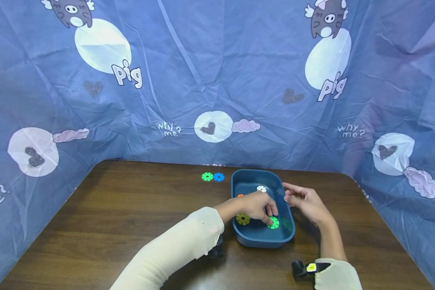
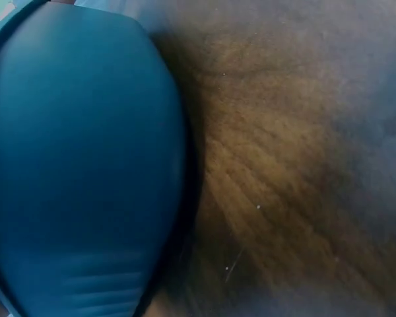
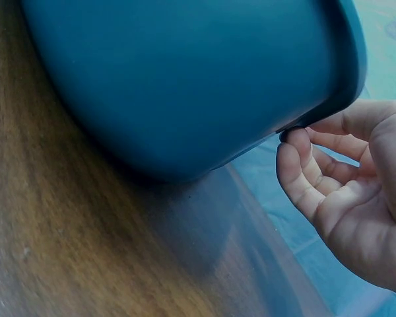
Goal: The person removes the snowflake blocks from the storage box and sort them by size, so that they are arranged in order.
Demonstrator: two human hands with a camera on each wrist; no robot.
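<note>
A dark blue plastic tub (image 1: 262, 243) stands on the table and holds several notched, flower-shaped discs. My left hand (image 1: 257, 204) reaches down inside it, thumb tip at the edge of a green disc (image 1: 273, 222); whether the fingers pinch that disc cannot be made out. Next to that hand lies a yellow disc (image 1: 243, 219); a white disc (image 1: 261, 189) lies farther back, and an orange disc (image 1: 241, 195) is partly covered. At the tub's right side, my right hand (image 1: 309, 204) grips the rim with its fingertips. In the right wrist view, bent fingers (image 3: 297, 162) meet the rim's lip.
Left of the tub's far end, a green disc (image 1: 207, 177) and a blue disc (image 1: 219, 177) lie side by side on the brown wooden table (image 1: 137, 201). A blue printed cloth (image 1: 217, 92) hangs behind the table and along its sides.
</note>
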